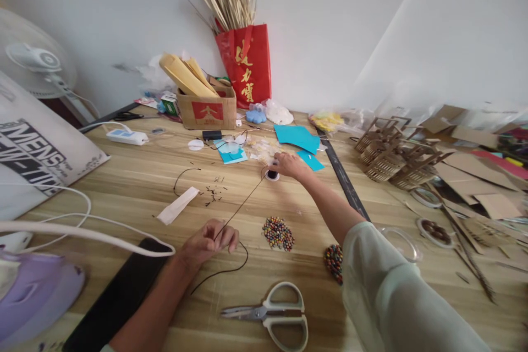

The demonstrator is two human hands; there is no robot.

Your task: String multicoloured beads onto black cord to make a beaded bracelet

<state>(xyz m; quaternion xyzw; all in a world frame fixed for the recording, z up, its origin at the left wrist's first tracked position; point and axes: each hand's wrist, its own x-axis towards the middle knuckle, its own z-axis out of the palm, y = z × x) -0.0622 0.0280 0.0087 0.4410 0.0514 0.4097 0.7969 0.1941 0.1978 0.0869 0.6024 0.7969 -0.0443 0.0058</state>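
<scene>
My left hand (211, 241) is closed in a pinch on a black cord (240, 207), above the near part of the table. The cord's loose end curves down from the hand onto the wood. From the pinch it runs taut up to a small spool (271, 175) with white flanges. My right hand (289, 165) reaches out with its fingers around the top of this spool, partly hiding it. A pile of multicoloured beads (278, 233) lies between my arms. Close to me rest white-handled scissors (272, 312), blades pointing left.
A second bead cluster (333, 264) sits beside my right sleeve. Short black cord scraps (213, 193) and a white paper strip (178, 205) lie left of centre. Blue sheets (297, 138) are behind the spool, woven baskets (381, 157) at right, a purple iron (41, 300) at left.
</scene>
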